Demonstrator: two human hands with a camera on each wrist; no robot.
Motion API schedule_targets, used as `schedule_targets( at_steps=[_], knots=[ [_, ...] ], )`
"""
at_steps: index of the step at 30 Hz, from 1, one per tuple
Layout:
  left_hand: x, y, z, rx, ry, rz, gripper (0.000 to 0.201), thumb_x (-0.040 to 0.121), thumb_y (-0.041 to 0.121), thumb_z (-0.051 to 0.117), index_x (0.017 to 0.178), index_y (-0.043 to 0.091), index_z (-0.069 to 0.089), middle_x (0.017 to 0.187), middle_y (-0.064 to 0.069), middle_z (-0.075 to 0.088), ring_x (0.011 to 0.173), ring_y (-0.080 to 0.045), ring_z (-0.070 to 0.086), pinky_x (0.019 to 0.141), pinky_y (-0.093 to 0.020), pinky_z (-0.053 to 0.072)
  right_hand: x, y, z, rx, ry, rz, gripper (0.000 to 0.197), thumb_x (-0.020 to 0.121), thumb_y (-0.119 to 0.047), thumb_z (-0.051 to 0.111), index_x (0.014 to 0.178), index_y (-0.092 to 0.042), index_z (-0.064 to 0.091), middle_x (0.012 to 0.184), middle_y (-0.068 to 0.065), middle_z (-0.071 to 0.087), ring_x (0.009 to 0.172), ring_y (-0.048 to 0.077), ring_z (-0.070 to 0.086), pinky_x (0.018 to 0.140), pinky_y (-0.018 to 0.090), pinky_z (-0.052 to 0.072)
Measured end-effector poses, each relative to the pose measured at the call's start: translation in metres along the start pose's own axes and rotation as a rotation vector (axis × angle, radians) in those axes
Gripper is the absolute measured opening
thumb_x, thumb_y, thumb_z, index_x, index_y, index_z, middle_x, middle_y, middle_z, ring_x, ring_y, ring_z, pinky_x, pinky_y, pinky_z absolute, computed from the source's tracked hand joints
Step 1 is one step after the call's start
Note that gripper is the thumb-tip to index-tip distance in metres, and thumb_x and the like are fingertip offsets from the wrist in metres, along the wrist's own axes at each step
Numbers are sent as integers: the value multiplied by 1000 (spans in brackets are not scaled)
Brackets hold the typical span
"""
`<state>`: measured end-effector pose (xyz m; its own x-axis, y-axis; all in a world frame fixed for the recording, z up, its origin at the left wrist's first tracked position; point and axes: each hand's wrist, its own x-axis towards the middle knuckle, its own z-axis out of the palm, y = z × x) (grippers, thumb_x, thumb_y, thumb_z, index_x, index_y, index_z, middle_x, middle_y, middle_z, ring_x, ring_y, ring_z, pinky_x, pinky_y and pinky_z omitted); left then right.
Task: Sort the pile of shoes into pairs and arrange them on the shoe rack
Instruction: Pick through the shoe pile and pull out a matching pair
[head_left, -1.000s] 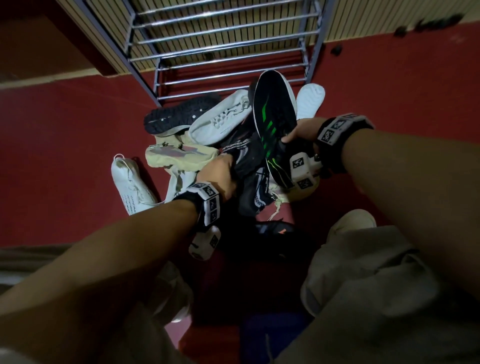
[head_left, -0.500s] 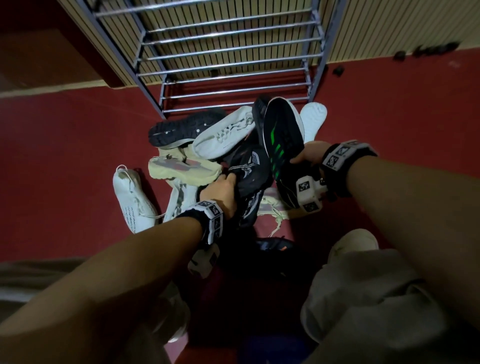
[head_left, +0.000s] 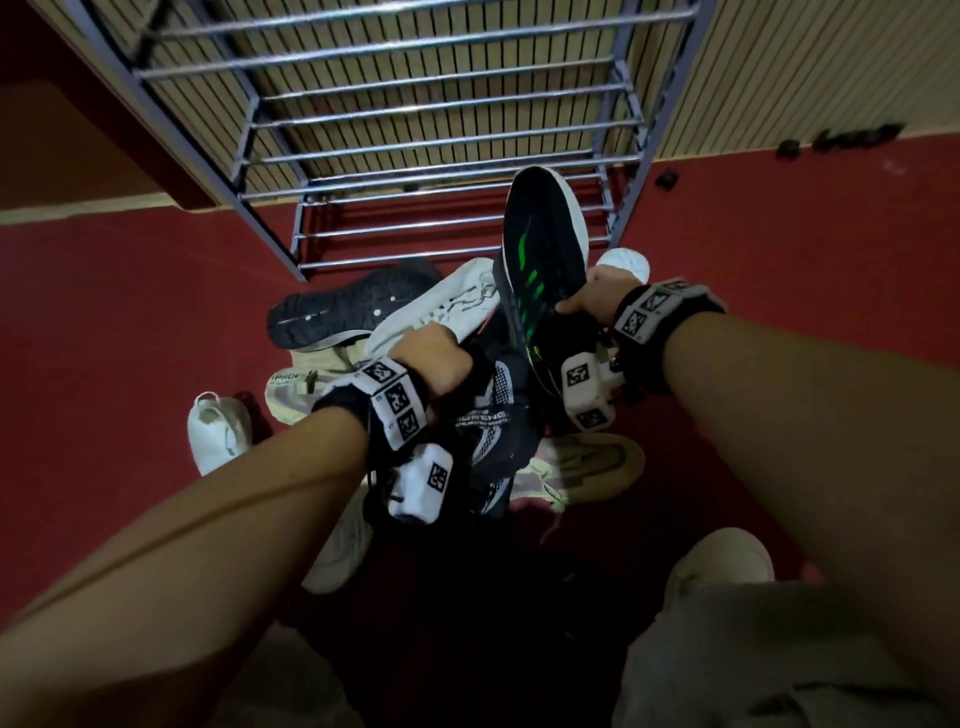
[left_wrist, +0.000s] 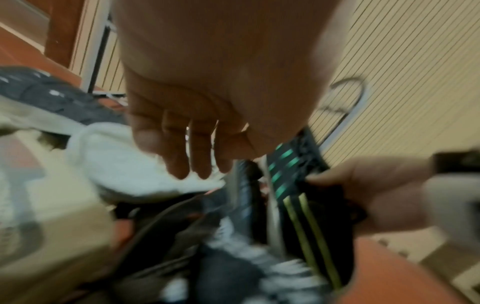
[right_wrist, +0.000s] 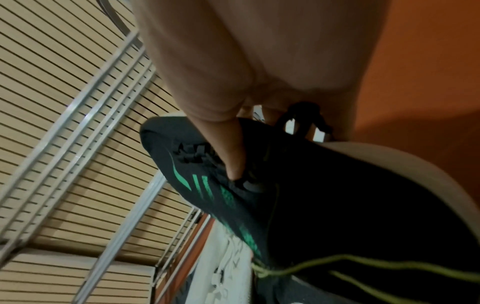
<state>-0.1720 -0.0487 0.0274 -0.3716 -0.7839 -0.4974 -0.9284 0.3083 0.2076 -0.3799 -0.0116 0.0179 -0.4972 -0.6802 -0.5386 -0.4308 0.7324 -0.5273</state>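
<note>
A black shoe with green stripes (head_left: 540, 244) (right_wrist: 298, 195) is held up in front of the lower bars of the metal shoe rack (head_left: 641, 166) (right_wrist: 131, 224). My right hand (head_left: 597, 296) grips it near the laces, thumb on top. My left hand (head_left: 431, 358) (left_wrist: 197, 133) grips a black and white shoe with lettering (head_left: 498, 410), lifted above the pile. The pile below holds a dark grey-soled shoe (head_left: 353, 306), a white laced shoe (head_left: 441, 306) and beige shoes (head_left: 296, 395) (head_left: 592, 462). The left wrist view is blurred.
The red floor (head_left: 130, 312) spreads around the pile. A white shoe (head_left: 218, 431) lies apart on the left, another (head_left: 628, 262) behind my right hand. A beige slatted wall (head_left: 805, 62) stands behind the rack. My knee in light trousers (head_left: 779, 649) fills the lower right.
Both hands have risen toward the rack. The black and green shoe now overlaps the lower bars, and the black and white shoe has come up out of the pile.
</note>
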Motion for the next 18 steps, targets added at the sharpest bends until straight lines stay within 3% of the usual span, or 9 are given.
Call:
schedule_targets(
  at_steps=[1, 4, 7, 13, 16, 18],
  knots=[
    [12, -9, 6, -39, -12, -40, 7, 86, 14, 57, 82, 9, 60, 91, -12, 65, 91, -31, 64, 62, -31, 39, 4, 0, 4, 2, 9, 7, 53, 82, -31, 74, 121, 2, 59, 123, 17, 60, 116, 32, 57, 99, 40, 46],
    [33, -24, 27, -152, -176, -8, 27, 92, 15, 51, 114, 3, 61, 116, -17, 64, 109, -34, 60, 83, -33, 45, 18, 8, 15, 144, 18, 60, 49, 76, -22, 79, 119, -3, 63, 119, 12, 65, 111, 28, 61, 98, 37, 49],
    [43, -34, 39, -226, -313, 10, 37, 92, 7, 54, 128, 0, 54, 129, -20, 58, 118, -35, 55, 88, -32, 44, 24, 15, 20, 190, -2, 103, 52, 79, -19, 77, 126, -6, 59, 121, 8, 63, 112, 27, 61, 92, 29, 48],
    [49, -43, 43, -203, -333, 8, 42, 87, 14, 64, 128, 14, 58, 122, -8, 62, 113, -27, 56, 87, -26, 39, 28, 24, 28, 280, -28, 144, 48, 76, -13, 78, 122, -8, 62, 118, 10, 66, 107, 28, 62, 95, 36, 50],
    [50, -43, 47, -231, -290, -5, 33, 88, 17, 65, 120, 9, 64, 117, -9, 65, 107, -27, 59, 84, -28, 42, 26, 24, 25, 299, -36, 141, 48, 76, -11, 77, 122, -7, 61, 117, 10, 66, 108, 29, 62, 95, 36, 50],
    [49, -40, 49, -229, -281, -5, 30, 89, 10, 61, 117, 2, 63, 116, -17, 66, 98, -26, 60, 86, -33, 46, 25, 28, 23, 316, -48, 150, 51, 75, -10, 78, 123, -6, 61, 119, 11, 65, 109, 30, 62, 98, 41, 49]
  ],
)
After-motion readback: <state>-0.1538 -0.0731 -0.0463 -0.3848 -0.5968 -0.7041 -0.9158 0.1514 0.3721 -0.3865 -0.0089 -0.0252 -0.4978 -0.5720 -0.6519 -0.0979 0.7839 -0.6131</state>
